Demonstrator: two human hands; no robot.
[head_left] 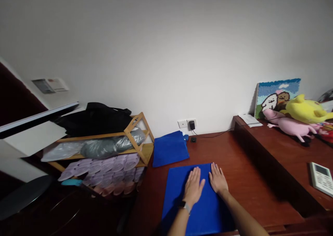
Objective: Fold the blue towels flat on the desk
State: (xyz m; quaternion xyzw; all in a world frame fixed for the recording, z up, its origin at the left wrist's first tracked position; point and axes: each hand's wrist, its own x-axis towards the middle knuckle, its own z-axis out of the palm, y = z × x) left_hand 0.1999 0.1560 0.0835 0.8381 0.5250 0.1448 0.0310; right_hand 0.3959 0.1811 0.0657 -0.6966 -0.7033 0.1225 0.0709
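Note:
A flat blue cloth (177, 187) lies spread on the brown wooden table (247, 187), near its front. My left hand (194, 185) rests palm down on the cloth's upper middle, fingers stretched out, with a watch on the wrist. At the cloth's upper right corner lies my right hand (218, 178), also flat with its fingers extended, partly over the edge. Neither hand grips anything. Behind and to the left, a second folded blue cloth (170, 148) sits near the wall.
A wooden rack (142, 138) with several pale slippers (109, 165) stands left of the table. A plugged-in black adapter (191, 125) trails a cable rightward. On the raised surface at right are pink (291, 125) and yellow (307, 109) plush toys and a white remote (322, 178).

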